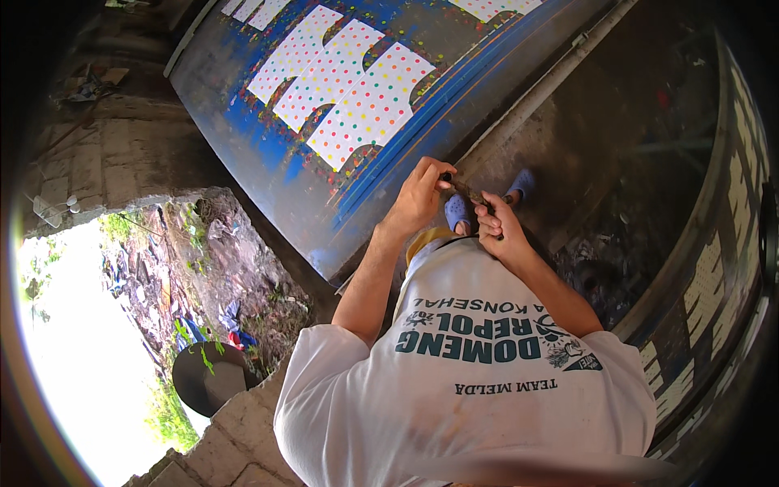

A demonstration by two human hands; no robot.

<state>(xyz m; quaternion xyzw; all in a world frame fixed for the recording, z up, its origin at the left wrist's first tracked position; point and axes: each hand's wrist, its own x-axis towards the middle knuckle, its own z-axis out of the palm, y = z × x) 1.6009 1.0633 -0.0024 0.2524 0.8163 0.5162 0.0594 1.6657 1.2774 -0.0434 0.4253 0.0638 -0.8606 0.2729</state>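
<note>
In front of my body both hands hold a dark, slender tool [465, 188] of a kind I cannot make out. My left hand [420, 195] pinches its far-left end between thumb and fingers. The fingers of my right hand [501, 226] are closed round its near-right end. Both hands are beside the edge of a blue-stained table [300, 213], off its top. White cut pieces with coloured dots [369, 105] lie flat in a row on it, with curved notches in their edges. Coloured dots also speckle the tabletop around them.
My feet in blue clogs [456, 209] stand on a dark floor next to the table. On my right runs another long table with pale patterned pieces [704, 280]. At left a broken opening in a block wall [122, 154] shows bright daylight, scattered debris and a dark round object [203, 377].
</note>
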